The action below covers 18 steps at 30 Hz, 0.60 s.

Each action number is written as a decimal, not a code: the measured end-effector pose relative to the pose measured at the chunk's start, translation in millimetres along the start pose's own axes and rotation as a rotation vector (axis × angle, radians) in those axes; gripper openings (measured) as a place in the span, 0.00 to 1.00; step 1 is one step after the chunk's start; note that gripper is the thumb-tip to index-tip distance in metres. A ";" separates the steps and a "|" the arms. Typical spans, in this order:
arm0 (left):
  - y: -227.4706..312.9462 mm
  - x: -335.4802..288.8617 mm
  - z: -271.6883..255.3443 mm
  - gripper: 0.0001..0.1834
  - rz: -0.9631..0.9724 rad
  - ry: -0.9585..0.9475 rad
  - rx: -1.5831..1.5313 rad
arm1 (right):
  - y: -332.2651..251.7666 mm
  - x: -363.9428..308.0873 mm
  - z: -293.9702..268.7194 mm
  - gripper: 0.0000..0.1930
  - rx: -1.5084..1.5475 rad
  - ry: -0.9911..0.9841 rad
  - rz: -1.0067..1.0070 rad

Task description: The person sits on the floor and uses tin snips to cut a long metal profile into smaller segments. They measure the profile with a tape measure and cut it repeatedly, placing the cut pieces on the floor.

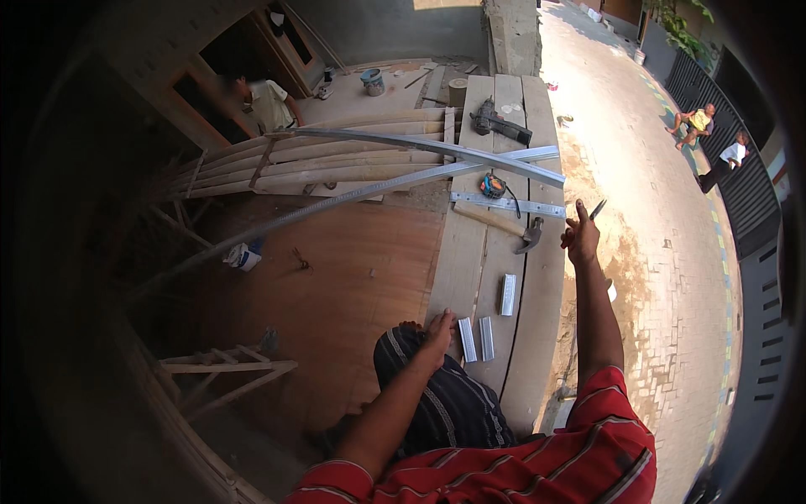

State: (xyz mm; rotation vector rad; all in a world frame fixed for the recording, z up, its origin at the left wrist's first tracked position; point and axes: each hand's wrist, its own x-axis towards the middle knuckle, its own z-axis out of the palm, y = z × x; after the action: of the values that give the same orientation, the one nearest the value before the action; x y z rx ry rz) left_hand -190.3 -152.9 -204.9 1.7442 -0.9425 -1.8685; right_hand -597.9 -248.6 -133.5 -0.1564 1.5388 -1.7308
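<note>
My right hand (pixel 581 239) is raised past the right edge of the planks, index finger stretched out. A dark pen (pixel 598 209) is held in its other fingers. My left hand (pixel 438 338) lies on my knee, apparently holding nothing; part of its fingers is hidden. Just beside it are two short metal channel pieces (pixel 468 339) (pixel 487 338), with a third short piece (pixel 507 295) farther up the planks (pixel 457 281). Nearest to my right hand are a claw hammer (pixel 495 222), a flat metal strip (pixel 509 205) and a tape measure (pixel 493 186).
Two long metal channels (pixel 420 149) (pixel 361 190) cross over the planks and reach left. A cordless drill (pixel 499 123) lies beyond them. A bucket (pixel 372 81) and a person (pixel 270 102) are at the far left. Two people sit by the fence (pixel 709 101) across the paved lane (pixel 672 336).
</note>
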 end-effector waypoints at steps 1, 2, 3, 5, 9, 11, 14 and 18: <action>2.6 -0.6 0.6 0.32 0.011 -0.014 0.001 | -3.1 18.5 4.1 0.49 0.050 -0.079 -0.070; 2.5 0.1 6.4 0.31 0.020 -0.039 0.003 | -5.8 49.3 -0.2 0.52 0.050 -0.027 -0.105; -2.2 6.4 6.7 0.31 0.070 -0.040 0.025 | -7.1 71.3 1.7 0.52 0.060 0.000 -0.089; -22.3 27.3 -4.0 0.31 0.140 -0.003 0.103 | -7.6 95.8 21.1 0.50 0.007 -0.031 -0.053; -28.4 25.9 1.5 0.30 0.195 -0.025 0.102 | 1.3 128.3 35.6 0.48 -0.015 0.040 -0.052; -30.2 28.8 0.8 0.29 0.170 -0.004 0.106 | 2.7 138.5 39.3 0.41 -0.010 -0.050 -0.022; -39.6 38.3 2.7 0.29 0.218 0.022 0.118 | 6.2 149.2 38.8 0.31 -0.049 -0.145 -0.014; -44.9 42.0 8.4 0.28 0.241 0.056 0.062 | -0.9 141.0 40.9 0.20 -0.057 -0.114 -0.013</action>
State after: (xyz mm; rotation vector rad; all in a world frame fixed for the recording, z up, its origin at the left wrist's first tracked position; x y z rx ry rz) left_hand -197.5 -150.0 -266.4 1.6268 -1.1442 -1.6463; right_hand -670.1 -368.1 -178.8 -0.2901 1.5073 -1.6592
